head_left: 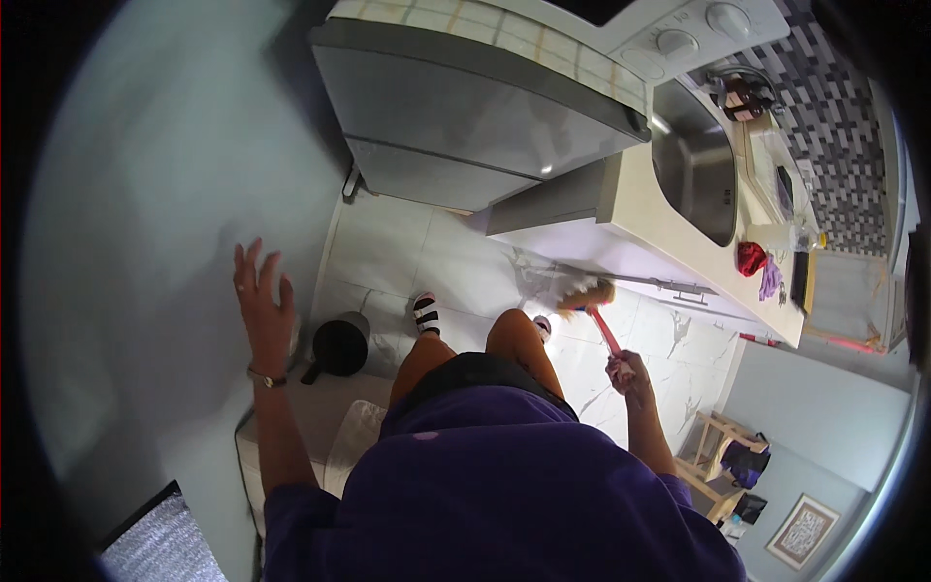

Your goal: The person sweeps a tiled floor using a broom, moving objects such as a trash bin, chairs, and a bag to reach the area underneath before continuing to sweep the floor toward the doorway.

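Both hands show plainly from where I sit, held well apart: the left hand has nothing in it, fingers loosely spread before the pale wall, and the right hand is wrapped round the end of a brush. I count one brush, out past the right knee, close by the white cabinet. Its tufted head is tan with paler bristles, smeared by blur, and its slim handle is red; I cannot tell whether the bristles meet the floor.

Counting down by size, I have one grey fridge with two door panels, one cream countertop, and one steel sink set into it. Next come one round black pan-like thing with a short handle, one framed picture, two dark-strapped sandals, one red bundle near the sink, and one wristwatch.
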A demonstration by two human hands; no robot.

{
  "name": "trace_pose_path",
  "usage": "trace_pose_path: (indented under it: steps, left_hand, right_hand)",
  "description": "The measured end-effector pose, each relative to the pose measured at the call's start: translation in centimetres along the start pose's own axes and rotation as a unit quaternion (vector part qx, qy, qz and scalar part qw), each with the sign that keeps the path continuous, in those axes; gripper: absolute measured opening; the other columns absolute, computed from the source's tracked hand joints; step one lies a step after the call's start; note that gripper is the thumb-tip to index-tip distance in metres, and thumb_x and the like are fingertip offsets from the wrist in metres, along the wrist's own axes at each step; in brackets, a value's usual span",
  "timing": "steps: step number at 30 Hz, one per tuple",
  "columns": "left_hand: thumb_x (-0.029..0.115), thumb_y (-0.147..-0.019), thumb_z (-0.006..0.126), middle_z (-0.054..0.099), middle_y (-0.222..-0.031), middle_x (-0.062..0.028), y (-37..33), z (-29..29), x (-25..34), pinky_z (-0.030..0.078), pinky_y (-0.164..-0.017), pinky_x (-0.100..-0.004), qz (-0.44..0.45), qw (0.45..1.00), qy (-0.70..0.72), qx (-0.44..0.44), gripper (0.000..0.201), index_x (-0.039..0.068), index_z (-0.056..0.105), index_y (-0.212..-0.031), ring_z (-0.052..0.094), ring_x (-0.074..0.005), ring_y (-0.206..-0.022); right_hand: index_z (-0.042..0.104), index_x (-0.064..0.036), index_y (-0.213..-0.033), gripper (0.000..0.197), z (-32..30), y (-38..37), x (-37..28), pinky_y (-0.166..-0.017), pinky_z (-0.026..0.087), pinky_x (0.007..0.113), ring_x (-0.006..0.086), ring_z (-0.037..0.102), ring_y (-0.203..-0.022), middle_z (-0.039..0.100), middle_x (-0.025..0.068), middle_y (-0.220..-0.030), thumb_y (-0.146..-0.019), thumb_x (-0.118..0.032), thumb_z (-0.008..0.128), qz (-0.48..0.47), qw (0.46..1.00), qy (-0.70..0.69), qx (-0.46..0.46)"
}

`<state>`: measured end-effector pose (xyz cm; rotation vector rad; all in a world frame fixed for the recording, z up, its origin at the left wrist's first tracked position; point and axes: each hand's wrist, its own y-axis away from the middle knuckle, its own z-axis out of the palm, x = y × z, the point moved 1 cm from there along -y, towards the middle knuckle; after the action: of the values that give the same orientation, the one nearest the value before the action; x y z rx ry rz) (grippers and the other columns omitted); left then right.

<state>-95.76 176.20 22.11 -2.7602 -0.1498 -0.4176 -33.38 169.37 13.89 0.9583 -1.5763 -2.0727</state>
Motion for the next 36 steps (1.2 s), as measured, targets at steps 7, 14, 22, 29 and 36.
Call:
trace_pose_path:
  steps: [7,14,22,29,36]
  left_hand:
    - [0.005,-0.078,0.053,0.04,-0.124,-0.0085,3.0,6.4,3.0,0.032,-0.096,-0.0425,-0.015,0.987,0.11,-0.115,0.028,0.006,0.05,-0.106,0.028,-0.0307,-0.123]
    - [0.005,-0.078,0.052,0.045,-0.118,-0.0108,3.2,11.6,8.6,0.033,-0.095,-0.0427,0.086,0.966,0.118,-0.216,0.025,0.003,0.051,-0.103,0.033,-0.0319,-0.12]
    - [0.005,-0.074,0.054,0.049,-0.112,-0.0153,4.8,14.2,12.9,0.035,-0.091,-0.0394,0.146,0.918,0.11,-0.351,0.027,0.001,0.052,-0.101,0.043,-0.0318,-0.109]
    - [0.004,-0.072,0.055,0.051,-0.106,-0.0171,8.2,14.8,17.4,0.038,-0.087,-0.0391,0.127,0.894,0.1,-0.418,0.027,0.0,0.052,-0.099,0.047,-0.0329,-0.102]
    - [0.005,-0.072,0.057,0.052,-0.106,-0.0155,8.4,16.5,20.5,0.038,-0.087,-0.0393,0.158,0.911,0.121,-0.361,0.027,0.0,0.052,-0.098,0.047,-0.0317,-0.102]
  right_hand:
    - [0.046,0.0017,-0.085,0.01,8.1,8.3,4.5,-0.046,0.046,0.021,0.0138,0.051,-0.052,0.046,0.0059,-0.058,-0.077,-0.004,0.047,0.129,0.985,0.003,-0.114]
    - [0.045,-0.0001,-0.087,0.007,10.7,9.4,9.2,-0.039,0.038,0.017,0.0054,0.042,-0.046,0.044,0.0,-0.061,-0.082,-0.004,0.048,0.206,0.953,0.043,-0.217]
    - [0.044,-0.0042,-0.079,0.007,-3.8,-6.6,10.5,-0.038,0.034,0.019,0.0071,0.039,-0.043,0.041,0.0,-0.056,-0.08,-0.007,0.051,0.179,0.96,0.031,-0.211]
    - [0.047,0.0015,-0.063,0.012,-24.3,-12.1,1.1,-0.034,0.035,0.026,0.0142,0.045,-0.042,0.048,0.0094,-0.057,-0.075,0.002,0.045,0.172,0.975,-0.144,0.004]
    - [0.044,0.0016,-0.065,0.01,-28.9,-11.0,4.7,-0.033,0.035,0.033,0.0198,0.046,-0.042,0.045,0.0085,-0.054,-0.074,-0.002,0.046,-0.23,0.923,0.248,0.184]
